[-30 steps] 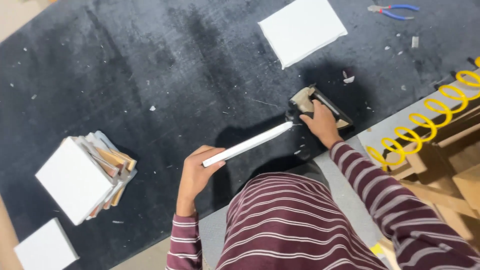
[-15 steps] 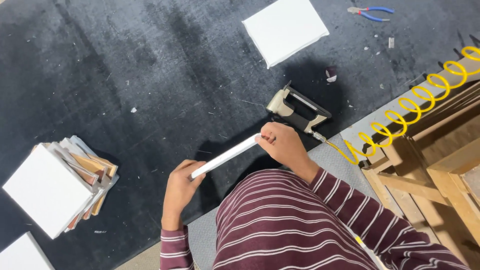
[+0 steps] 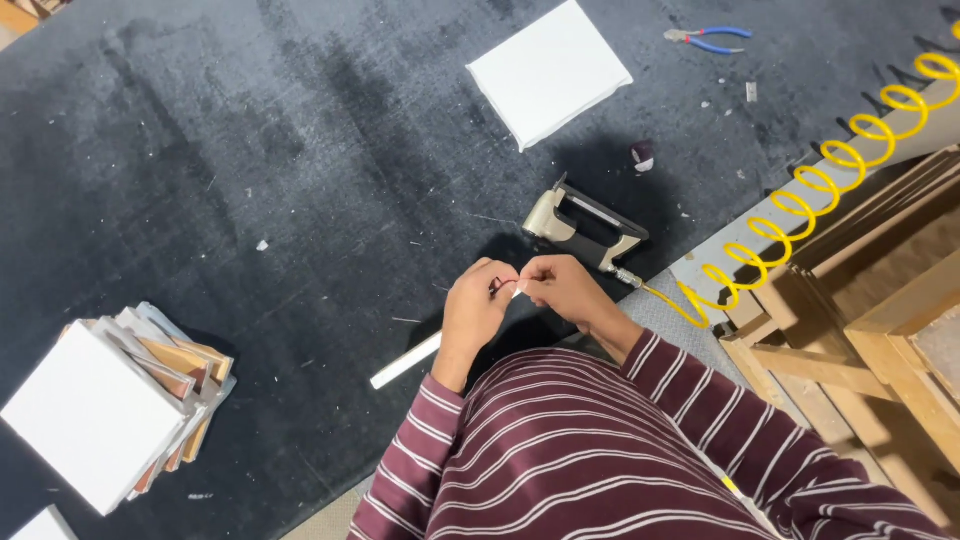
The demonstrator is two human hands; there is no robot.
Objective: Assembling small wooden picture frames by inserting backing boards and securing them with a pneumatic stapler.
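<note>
Both hands meet over the black felt-covered table (image 3: 250, 180): the left hand (image 3: 475, 310) and the right hand (image 3: 562, 288) pinch together on the upper end of a thin white canvas panel seen edge-on (image 3: 405, 361), whose lower end sticks out below the left wrist. Just beyond the grip lies a beige pneumatic staple gun (image 3: 585, 228) joined to a coiled yellow air hose (image 3: 830, 185). Further from the grip rests a square white stretched canvas (image 3: 548, 70); well to its left stands a stack of small white canvases (image 3: 110, 410).

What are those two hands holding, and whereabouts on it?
Both the left hand and the right hand pinch the upper end of a thin white canvas seen edge-on; a small dark bit sits between the fingertips, too tiny to identify.
</note>
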